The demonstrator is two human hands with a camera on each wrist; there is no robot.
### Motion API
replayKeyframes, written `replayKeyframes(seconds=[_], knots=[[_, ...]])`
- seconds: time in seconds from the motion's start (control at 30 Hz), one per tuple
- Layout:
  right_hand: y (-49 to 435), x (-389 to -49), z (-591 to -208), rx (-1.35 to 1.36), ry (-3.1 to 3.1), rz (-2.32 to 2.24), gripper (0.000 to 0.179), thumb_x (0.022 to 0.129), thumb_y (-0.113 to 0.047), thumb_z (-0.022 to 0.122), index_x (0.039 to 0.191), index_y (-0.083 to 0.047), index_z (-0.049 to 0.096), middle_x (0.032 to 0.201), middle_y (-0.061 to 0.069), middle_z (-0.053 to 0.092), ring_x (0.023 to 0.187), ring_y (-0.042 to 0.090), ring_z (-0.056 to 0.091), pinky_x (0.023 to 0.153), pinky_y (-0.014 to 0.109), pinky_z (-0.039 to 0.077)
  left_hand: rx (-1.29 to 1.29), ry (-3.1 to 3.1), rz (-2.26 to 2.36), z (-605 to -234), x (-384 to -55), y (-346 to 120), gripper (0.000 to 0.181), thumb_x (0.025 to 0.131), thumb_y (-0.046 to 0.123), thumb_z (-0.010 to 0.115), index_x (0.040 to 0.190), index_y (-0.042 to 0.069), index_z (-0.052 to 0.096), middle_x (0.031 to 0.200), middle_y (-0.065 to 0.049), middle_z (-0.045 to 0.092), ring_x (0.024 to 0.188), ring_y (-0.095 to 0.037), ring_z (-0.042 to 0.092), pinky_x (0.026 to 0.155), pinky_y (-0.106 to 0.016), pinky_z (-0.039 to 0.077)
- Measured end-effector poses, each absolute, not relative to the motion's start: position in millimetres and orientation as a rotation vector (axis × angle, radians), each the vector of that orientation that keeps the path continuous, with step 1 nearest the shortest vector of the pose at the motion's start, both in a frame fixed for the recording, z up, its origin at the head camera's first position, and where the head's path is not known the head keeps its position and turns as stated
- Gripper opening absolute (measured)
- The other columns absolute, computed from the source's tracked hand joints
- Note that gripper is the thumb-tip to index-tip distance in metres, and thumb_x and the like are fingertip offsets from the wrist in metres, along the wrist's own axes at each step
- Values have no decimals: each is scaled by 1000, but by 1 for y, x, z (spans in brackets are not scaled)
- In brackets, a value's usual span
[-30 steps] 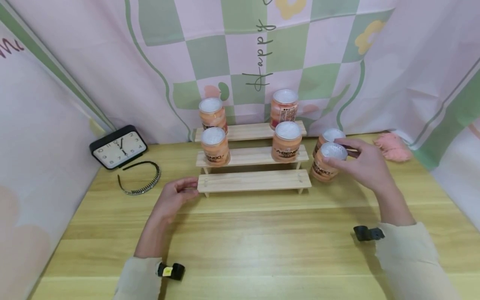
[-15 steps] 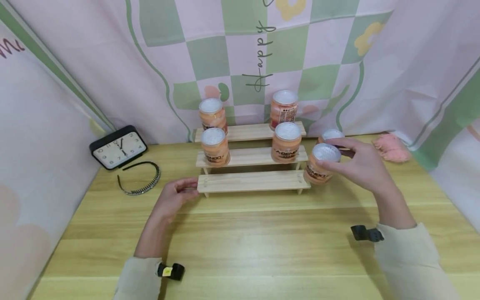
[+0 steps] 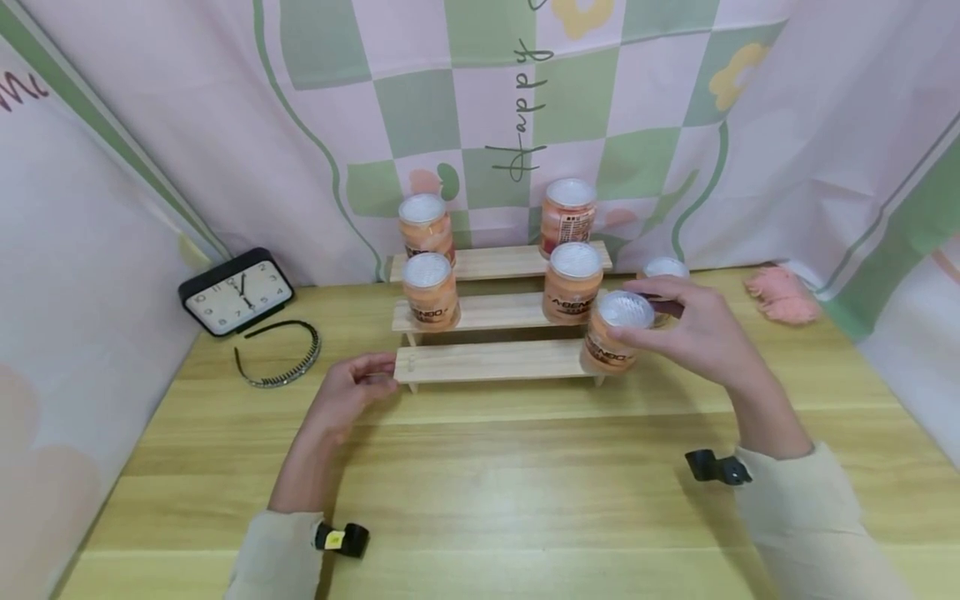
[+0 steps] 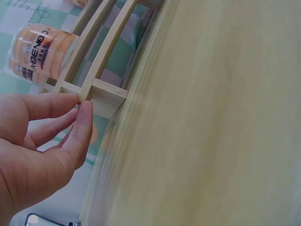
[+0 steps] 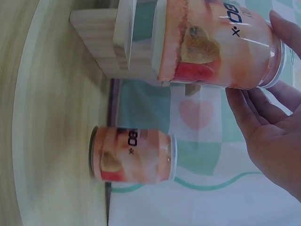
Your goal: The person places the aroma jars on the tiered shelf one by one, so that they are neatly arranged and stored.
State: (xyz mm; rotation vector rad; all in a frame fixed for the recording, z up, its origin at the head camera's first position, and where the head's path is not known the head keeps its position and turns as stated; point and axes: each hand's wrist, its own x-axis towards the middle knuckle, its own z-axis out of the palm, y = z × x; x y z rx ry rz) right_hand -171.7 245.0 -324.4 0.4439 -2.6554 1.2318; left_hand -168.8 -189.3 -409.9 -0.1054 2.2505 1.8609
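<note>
My right hand (image 3: 686, 329) grips an orange can (image 3: 609, 350) near its top, at the right end of the lowest step. The right wrist view shows this can (image 5: 216, 44) upright by the board's end; whether it touches the board I cannot tell. Thumb and fingertips of my left hand (image 3: 356, 392) pinch the left end of the three-step wooden stand (image 3: 495, 361), also seen as a wooden stand (image 4: 106, 61) in the left wrist view. Two cans stand on the middle step, left can (image 3: 431, 293) and right can (image 3: 572, 287). The top step bears a left can (image 3: 425, 227) and a right can (image 3: 568, 218).
Another can (image 5: 134, 155) stands on the table right of the stand, partly behind my right hand in the head view. A black clock (image 3: 238, 292) and a headband (image 3: 288, 371) lie left. A pink fluffy item (image 3: 782, 295) lies far right. A printed curtain (image 3: 420, 108) hangs behind.
My right hand has carried the can left, from the table beside the stand to the right end of the lowest step. My left hand stays at the stand's left end.
</note>
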Motion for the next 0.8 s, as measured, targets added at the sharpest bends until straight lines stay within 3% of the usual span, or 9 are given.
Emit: replayKeyframes(seconds=[0.3,0.8], knots=[[231,-176,-331,539,-2598,1281,52,78,-13,89,124,0,69,116,15,67,95,12,62,78,10,49,-100,2262,1840,-409,-170,-188,45,92,-4,67,136,-1,60,130,-17,62,113,-27,60,88,-29,53],[207,-173,-333,671,-2579,1364,51,78,-12,89,124,-2,69,121,10,68,106,14,60,89,14,48,-101,2264,1838,-409,-169,-189,45,92,-3,67,137,-2,59,132,-19,61,112,-26,59,88,-27,52]])
